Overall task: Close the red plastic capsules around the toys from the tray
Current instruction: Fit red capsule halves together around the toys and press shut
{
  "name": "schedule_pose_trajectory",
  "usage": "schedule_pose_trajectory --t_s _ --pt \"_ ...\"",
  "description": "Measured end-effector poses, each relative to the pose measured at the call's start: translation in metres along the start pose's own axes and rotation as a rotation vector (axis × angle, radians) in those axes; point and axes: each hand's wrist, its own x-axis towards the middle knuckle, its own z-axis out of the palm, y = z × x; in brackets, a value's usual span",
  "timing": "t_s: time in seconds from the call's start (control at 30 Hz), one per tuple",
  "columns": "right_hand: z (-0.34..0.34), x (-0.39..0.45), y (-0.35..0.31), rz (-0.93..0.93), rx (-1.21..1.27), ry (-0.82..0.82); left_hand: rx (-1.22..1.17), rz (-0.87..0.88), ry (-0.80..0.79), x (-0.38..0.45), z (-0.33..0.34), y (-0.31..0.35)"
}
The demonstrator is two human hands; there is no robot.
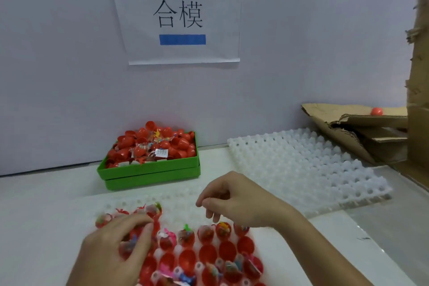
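Observation:
A white dimpled tray (176,202) lies in front of me, and several red capsule halves (206,251) stand in its hollows, many holding small bagged toys (186,231). My left hand (116,241) rests low over the tray's left side, fingers spread across capsule halves; what it grips, if anything, is hidden by blur. My right hand (234,199) hovers above the tray's upper right rows with fingers curled and nothing visible in them.
A green bin (151,169) heaped with red capsule halves and bagged toys stands at the back against the wall. A second white dimpled tray (301,167) lies to the right. Torn cardboard (362,130) with one closed red capsule (376,111) sits at the far right.

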Motion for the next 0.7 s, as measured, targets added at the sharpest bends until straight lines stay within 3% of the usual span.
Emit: schedule_pose_trajectory --t_s 0.33,0.5,0.7 --pt "0.042 0.008 -0.011 -0.133 -0.202 -0.060 -0.060 -0.123 -0.180 0.003 -0.006 -0.044" --pt "0.048 0.017 -0.014 -0.152 -0.200 0.063 -0.077 -0.105 -0.160 0.003 -0.002 -0.048" --pt "0.072 0.051 -0.046 -0.205 -0.451 0.093 -0.094 -0.079 -0.111 0.003 0.002 -0.047"
